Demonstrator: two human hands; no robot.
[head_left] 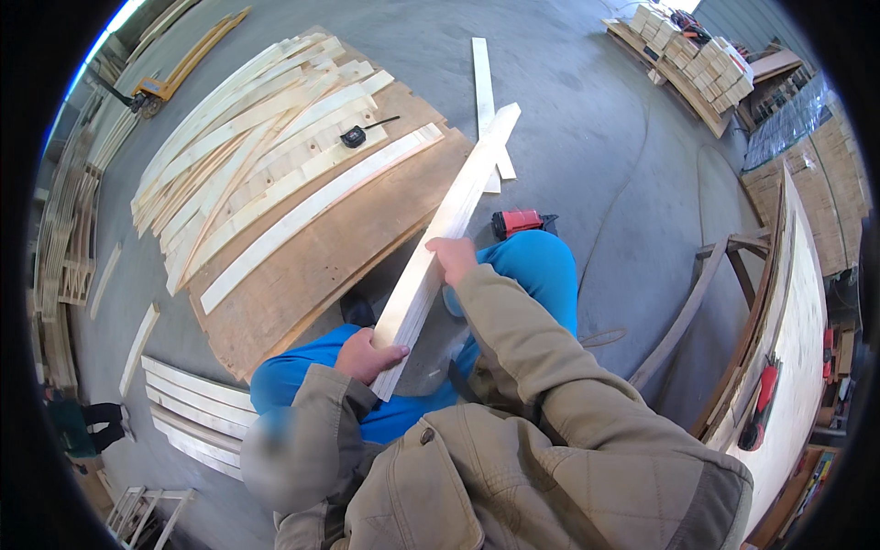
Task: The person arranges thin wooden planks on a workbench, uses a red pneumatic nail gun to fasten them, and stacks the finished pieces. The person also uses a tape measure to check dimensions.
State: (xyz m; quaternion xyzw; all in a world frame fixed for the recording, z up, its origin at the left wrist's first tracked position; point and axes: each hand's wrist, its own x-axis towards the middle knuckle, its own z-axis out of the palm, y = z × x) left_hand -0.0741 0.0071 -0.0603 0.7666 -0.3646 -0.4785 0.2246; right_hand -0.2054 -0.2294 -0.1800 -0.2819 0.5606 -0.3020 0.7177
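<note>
I hold a bundle of long pale wooden slats (431,252) slantwise over my knees, its far end pointing up and to the right. My left hand (370,356) is closed around the near end, the thumb across the top. Further along, my right hand (453,258) grips the same bundle at its right edge. Left of the bundle lies a plywood sheet (261,321) with many loose slats (275,119) spread over it. A black tape measure (353,137), its strip sticking out a little, rests on those slats.
Beyond the bundle, another slat (482,82) lies on the grey floor. A red and black tool (518,223) stands by my right knee. Several stacked slats (197,408) are at the lower left. To the right stands a board-topped bench (784,321) with red-handled pliers (760,403).
</note>
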